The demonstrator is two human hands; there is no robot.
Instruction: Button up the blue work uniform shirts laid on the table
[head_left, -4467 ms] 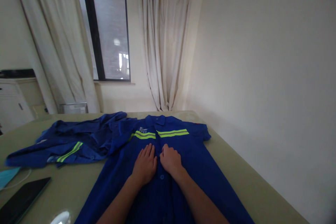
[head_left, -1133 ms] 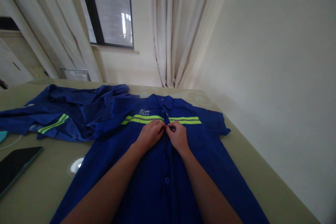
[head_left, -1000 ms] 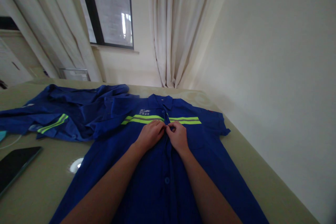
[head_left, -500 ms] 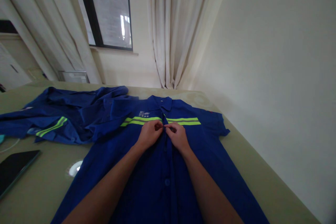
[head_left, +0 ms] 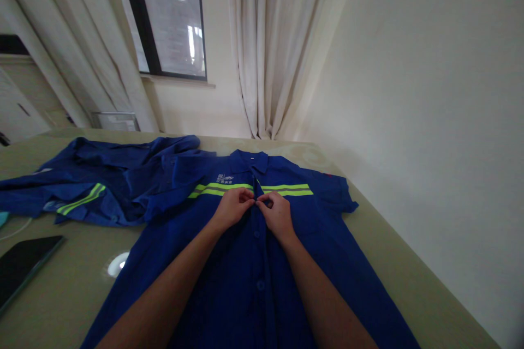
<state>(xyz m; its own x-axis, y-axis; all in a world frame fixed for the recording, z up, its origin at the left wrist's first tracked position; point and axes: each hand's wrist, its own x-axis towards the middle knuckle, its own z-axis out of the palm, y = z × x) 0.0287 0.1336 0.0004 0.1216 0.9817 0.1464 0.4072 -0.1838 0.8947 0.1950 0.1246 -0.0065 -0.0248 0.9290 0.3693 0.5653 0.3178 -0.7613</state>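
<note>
A blue short-sleeved work shirt [head_left: 221,283] with yellow-green reflective stripes lies front up on the table, its collar at the far end. At its front opening, just below the stripe, my left hand [head_left: 234,206] pinches the placket edge between thumb and fingers. Close against it, my right hand [head_left: 277,214] pinches the other side of the placket. The fingertips almost meet and hide whatever small part sits between them. Lower down the front, a round button [head_left: 261,285] shows, and another button [head_left: 256,234] lies nearer the hands.
A second blue garment [head_left: 118,180] lies crumpled on the left, against the shirt's sleeve. A dark flat device [head_left: 27,262] rests on the greenish table [head_left: 88,294] at the left edge, with a white cable near it. A wall [head_left: 429,120] borders the table's right side.
Both hands stay at the same spot on the placket. The fingers have shifted slightly and closed more tightly together; the shirt's front edges moved a little.
</note>
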